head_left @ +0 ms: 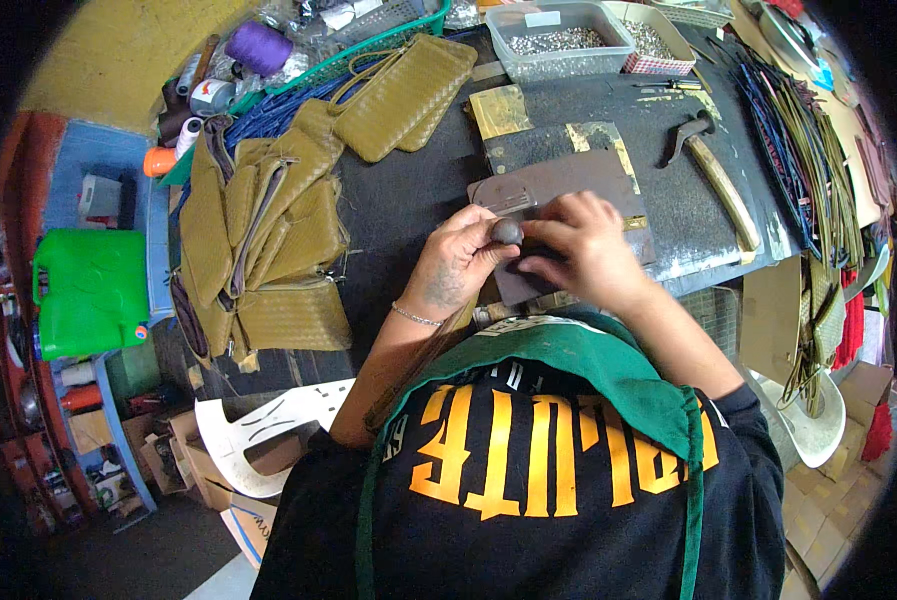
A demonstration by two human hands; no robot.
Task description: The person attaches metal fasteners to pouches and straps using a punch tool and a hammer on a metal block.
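My left hand is closed around a tool with a dark, rounded metal head, held over the table close to my body. Only the head of that tool shows; its lower part is hidden by my fingers. Right beside it, my right hand is slightly blurred, its fingers curled in against the tool. What those fingers pinch, if anything, I cannot make out. Beneath both hands lies a dark brown flat board, with a small clear plastic piece on it. A thin brown strap trails below my left wrist.
Olive woven pouches are heaped at left. A hammer lies at right, near bundled straps. Behind stand a clear tub of metal bits and a thread basket. A green jerrycan is far left; a white chair stands below.
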